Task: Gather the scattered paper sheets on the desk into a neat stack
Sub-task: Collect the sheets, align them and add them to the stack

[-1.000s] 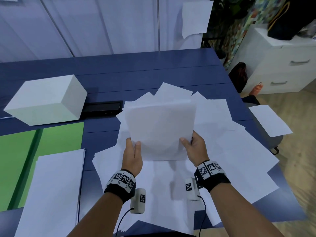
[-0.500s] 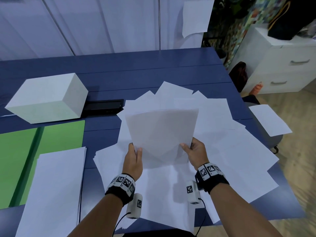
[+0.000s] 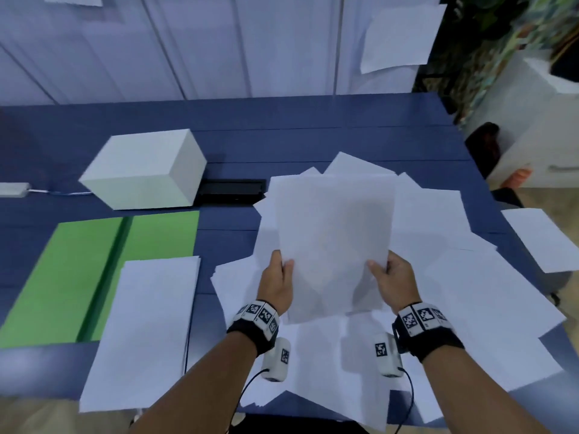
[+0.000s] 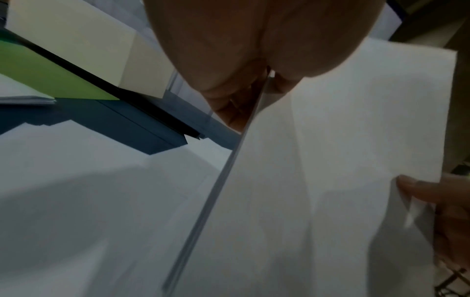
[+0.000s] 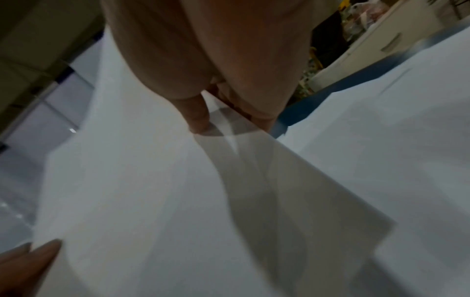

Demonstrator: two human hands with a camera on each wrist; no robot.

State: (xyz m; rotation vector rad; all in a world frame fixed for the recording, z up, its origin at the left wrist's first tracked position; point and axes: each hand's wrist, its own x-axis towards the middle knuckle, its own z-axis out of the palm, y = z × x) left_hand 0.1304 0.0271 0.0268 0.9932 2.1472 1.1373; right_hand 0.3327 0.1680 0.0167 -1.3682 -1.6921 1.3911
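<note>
I hold a thin bundle of white sheets (image 3: 335,239) upright above the desk. My left hand (image 3: 279,280) grips its left edge and my right hand (image 3: 391,280) grips its right edge, thumbs on the near face. The left wrist view shows the bundle (image 4: 330,160) edge-on with my left hand (image 4: 254,80) pinching it. In the right wrist view my right thumb presses on the bundle (image 5: 152,201). Many loose white sheets (image 3: 470,292) lie scattered and overlapping below. A squared stack of paper (image 3: 144,333) lies on the desk at the left.
A green folder (image 3: 94,270) lies open under the left stack. A white box (image 3: 144,170) stands behind it beside a black cable slot (image 3: 232,191). One sheet (image 3: 545,239) rests off the desk's right edge. White drawers (image 3: 539,151) stand at the far right.
Both hands have lifted the bundle and tipped it more upright. The view has shifted to the left, so the left stack and folder sit nearer the centre.
</note>
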